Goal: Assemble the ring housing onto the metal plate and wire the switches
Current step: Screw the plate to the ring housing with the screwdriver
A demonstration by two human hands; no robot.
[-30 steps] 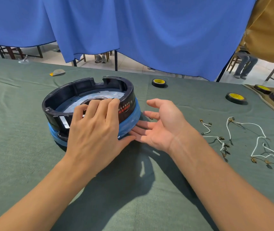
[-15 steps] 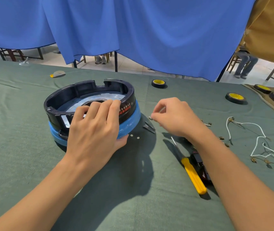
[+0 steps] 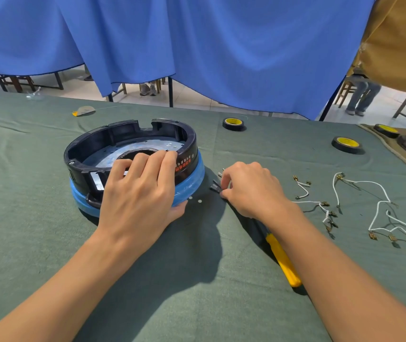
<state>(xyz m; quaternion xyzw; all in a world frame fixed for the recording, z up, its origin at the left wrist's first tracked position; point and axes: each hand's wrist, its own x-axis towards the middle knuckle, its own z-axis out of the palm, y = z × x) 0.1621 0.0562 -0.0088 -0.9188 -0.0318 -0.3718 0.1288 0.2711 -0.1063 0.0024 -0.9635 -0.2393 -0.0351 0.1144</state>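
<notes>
The black ring housing (image 3: 103, 141) sits on a blue-wrapped base (image 3: 192, 183), with the round metal plate (image 3: 108, 156) inside it. My left hand (image 3: 140, 193) lies over the housing's near rim, fingers curled onto its top edge. My right hand (image 3: 251, 188) is just right of the housing, fingertips pinched on small dark screws (image 3: 215, 186) lying on the cloth. White wires with brass terminals (image 3: 379, 203) lie further right. A yellow-handled screwdriver (image 3: 283, 262) lies under my right forearm.
Green cloth covers the table (image 3: 24, 218). Two black-and-yellow tape rolls (image 3: 232, 123) (image 3: 346, 144) stand at the back, a third (image 3: 386, 130) on a brown mat at far right. Two small white dots (image 3: 195, 199) lie by the base. Blue curtains hang behind.
My right hand went from lying open palm-up beside the housing to closing into a pinch, then dropped to the small screws on the cloth. My left hand stayed on the housing rim.
</notes>
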